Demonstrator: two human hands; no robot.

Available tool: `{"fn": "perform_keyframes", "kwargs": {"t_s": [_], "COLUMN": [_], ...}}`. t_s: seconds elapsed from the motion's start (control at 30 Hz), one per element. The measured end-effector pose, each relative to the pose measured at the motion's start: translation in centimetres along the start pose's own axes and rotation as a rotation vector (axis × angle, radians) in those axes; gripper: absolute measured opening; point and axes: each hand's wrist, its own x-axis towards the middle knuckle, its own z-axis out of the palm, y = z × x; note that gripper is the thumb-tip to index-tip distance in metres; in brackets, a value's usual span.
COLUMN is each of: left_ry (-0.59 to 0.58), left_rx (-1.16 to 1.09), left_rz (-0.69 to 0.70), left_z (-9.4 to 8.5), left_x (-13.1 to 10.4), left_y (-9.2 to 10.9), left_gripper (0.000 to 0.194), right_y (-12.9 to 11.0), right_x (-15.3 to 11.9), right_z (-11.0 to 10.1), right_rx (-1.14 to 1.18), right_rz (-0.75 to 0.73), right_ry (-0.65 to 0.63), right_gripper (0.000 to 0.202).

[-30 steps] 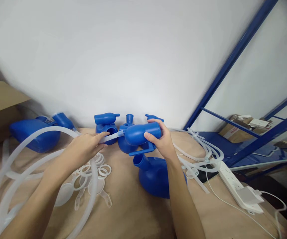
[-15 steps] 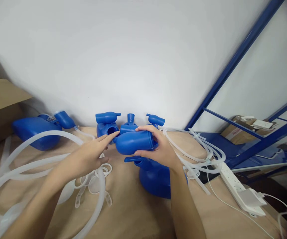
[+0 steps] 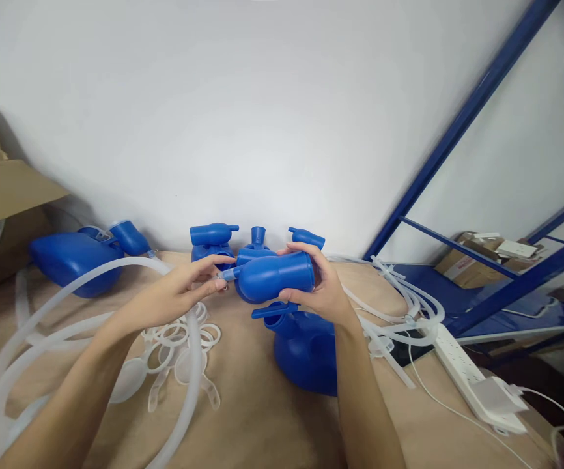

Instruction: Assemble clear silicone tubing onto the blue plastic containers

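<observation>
My right hand [image 3: 322, 286] is wrapped round the wide end of a blue bottle-shaped part [image 3: 276, 277], held level above the table. At the part's narrow left end, the fingers of my left hand [image 3: 197, 283] pinch a small clear connector [image 3: 228, 275] at the spout. Below my right hand stands a large blue container [image 3: 306, 355] with a flap at its mouth. Left of it lie clear caps and rings [image 3: 184, 365], partly behind a thick translucent tube [image 3: 195, 371].
More blue containers [image 3: 211, 251] stand along the wall, one [image 3: 79, 260] at the left beside a cardboard box [image 3: 13, 189]. Coiled tubing [image 3: 428, 303], a white power strip [image 3: 467, 371] and a blue metal rack [image 3: 458, 130] are at the right.
The held blue part has shifted slightly right with my right hand. My left fingers have closed at its spout, and the clear connector now shows there.
</observation>
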Motion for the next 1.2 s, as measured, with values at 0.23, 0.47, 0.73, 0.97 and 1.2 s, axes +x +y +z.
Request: {"fn": "perform_keyframes", "kwargs": {"t_s": [0.23,0.47,0.73,0.97,1.2], "left_ry": [0.029,-0.038,0.032,0.218,0.164], "left_rx": [0.244,0.186,0.16,0.251,0.261], "left_rz": [0.067,0.068,0.155,0.162,0.157], "left_z": [2.2,3.4,2.7,3.5,3.2], "left_x": [0.1,0.1,0.8,1.3,2.0], "left_y": [1.3,1.0,1.1,-0.5,-0.9], "left_gripper": [0.061,0.059,0.03,0.039,0.037], "right_y": [-0.6,-2.4,-3.7,-4.4,-6.0], "right_x": [0.0,-0.1,0.1,-0.5,-0.9], "right_z": [0.3,1.3,2.7,2.5,2.1], "right_rx": [0.012,0.001,0.015,-0.083,-0.168], "right_rz": [-0.009,-0.042,-0.145,-0.249,-0.326], "right_ry": [-0.048,0.09,0.159,0.18,0.167], "right_gripper": [0.066,0.063,0.054,0.051,0.051]}}
